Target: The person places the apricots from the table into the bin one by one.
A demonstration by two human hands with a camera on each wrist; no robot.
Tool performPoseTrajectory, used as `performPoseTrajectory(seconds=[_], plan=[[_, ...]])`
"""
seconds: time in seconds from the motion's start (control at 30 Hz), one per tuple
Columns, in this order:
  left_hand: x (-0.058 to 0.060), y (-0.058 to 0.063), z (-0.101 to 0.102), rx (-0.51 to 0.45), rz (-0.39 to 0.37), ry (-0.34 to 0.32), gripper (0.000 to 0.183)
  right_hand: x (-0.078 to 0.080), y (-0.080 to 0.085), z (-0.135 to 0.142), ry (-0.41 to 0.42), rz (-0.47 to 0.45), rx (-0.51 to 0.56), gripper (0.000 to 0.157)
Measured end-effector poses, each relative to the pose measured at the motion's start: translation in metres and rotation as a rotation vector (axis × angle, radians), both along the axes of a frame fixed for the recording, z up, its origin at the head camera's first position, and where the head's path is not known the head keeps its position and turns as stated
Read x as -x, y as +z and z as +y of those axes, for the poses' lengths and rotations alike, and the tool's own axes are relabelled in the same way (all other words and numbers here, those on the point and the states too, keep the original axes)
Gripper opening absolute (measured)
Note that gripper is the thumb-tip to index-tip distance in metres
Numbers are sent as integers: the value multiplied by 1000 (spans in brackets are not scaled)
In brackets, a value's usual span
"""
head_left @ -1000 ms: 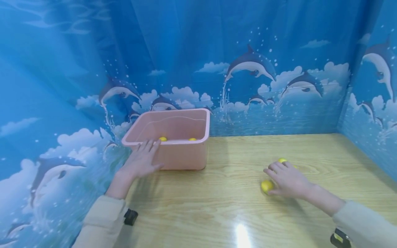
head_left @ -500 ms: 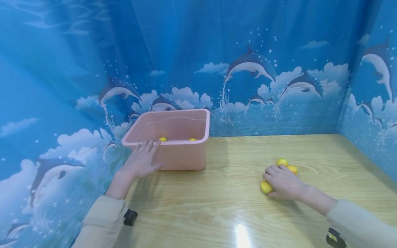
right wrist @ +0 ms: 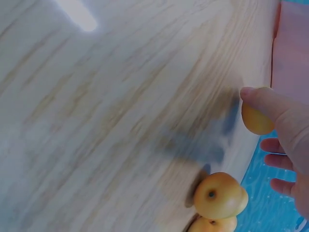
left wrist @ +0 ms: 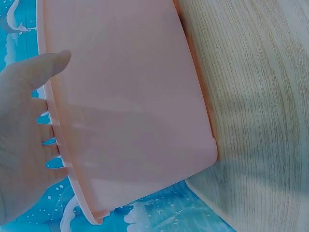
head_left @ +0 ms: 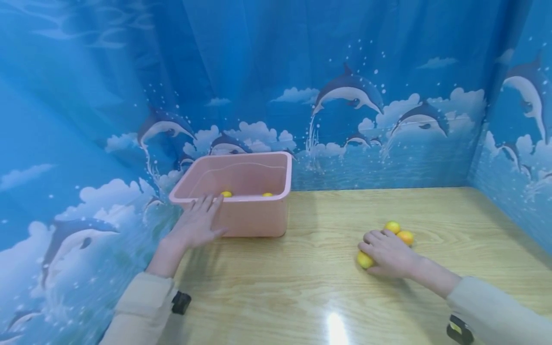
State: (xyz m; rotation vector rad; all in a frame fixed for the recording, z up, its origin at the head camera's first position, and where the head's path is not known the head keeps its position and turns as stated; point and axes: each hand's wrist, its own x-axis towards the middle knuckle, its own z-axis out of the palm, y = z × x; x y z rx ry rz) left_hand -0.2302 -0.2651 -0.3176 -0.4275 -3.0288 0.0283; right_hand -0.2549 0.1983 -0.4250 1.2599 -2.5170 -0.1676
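Gripping fruit (head_left: 364, 260) (table (head_left: 302, 287) edge near)

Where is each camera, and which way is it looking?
Head: worn on the head, facing forward and down at the wooden table; both hands and sleeves show.
Left wrist: on the left wrist, facing the pink tub; the left hand lies flat on its side.
Right wrist: on the right wrist, facing the tabletop; the right hand pinches a yellow fruit.
Shared: head and left wrist both show the tub; head and right wrist, the fruit.
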Motion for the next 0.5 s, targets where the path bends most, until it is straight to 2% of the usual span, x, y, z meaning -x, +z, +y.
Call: performPoseTrajectory(seconds=[0.3,0.5], plan=[[2,0,0,1,-2,0,85,0,9,-10,40,31,12,43],[0,1,0,-6,-12,2,85,5,11,-17,73,84,43,41]])
